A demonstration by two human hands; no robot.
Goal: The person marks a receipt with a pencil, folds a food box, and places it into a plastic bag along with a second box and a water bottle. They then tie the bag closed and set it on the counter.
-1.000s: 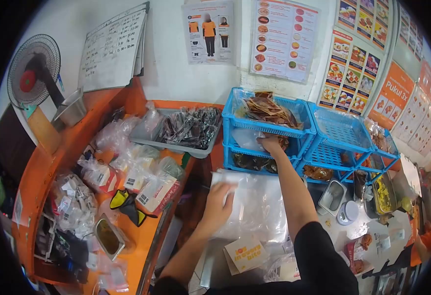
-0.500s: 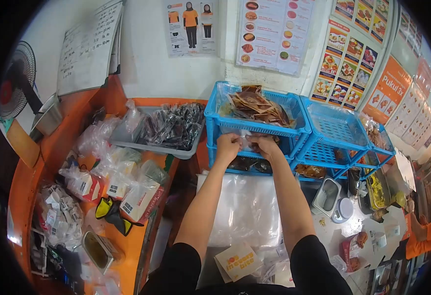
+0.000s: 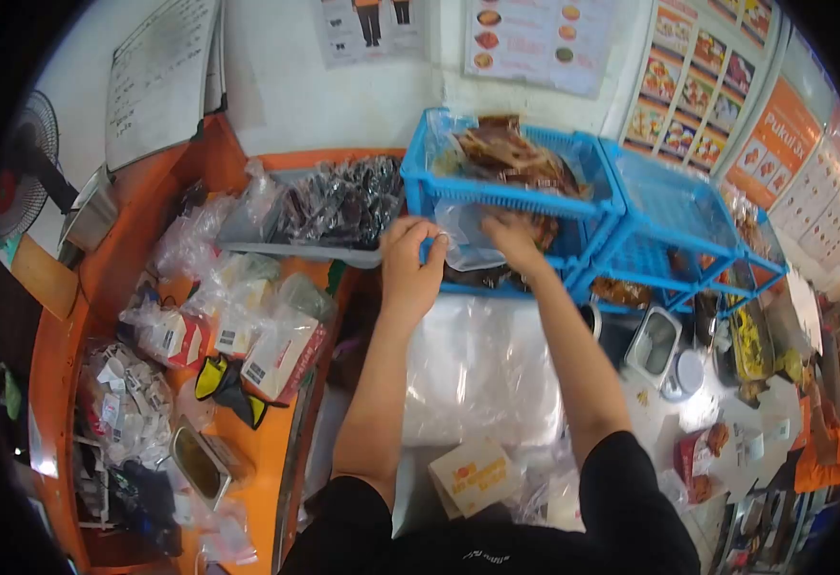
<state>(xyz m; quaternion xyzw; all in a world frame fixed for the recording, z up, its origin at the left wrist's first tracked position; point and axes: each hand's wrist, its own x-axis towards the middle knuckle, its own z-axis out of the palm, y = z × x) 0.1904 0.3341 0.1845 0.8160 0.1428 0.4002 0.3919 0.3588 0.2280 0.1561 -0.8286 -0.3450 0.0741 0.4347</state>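
Note:
In front of the stacked blue plastic basket are both my hands. My left hand is closed, its fingers curled on the left edge of a clear plastic bag. The bag hangs with its mouth spread between my hands. My right hand is smeared by motion at the opening of the middle tier, by the bag's right side; its fingers do not show clearly. Packets of brown sauce fill the top tier. Dark packets lie in the tier below.
Left of the basket is a grey tray of black plastic packets. A stack of clear plastic sheets lies below my hands. At right are more blue baskets, a metal container and a person's orange sleeve.
My hands have moved apart, and the plastic bag between them has gone from bunched to spread. My left hand has shifted left. The camera view has tilted downward.

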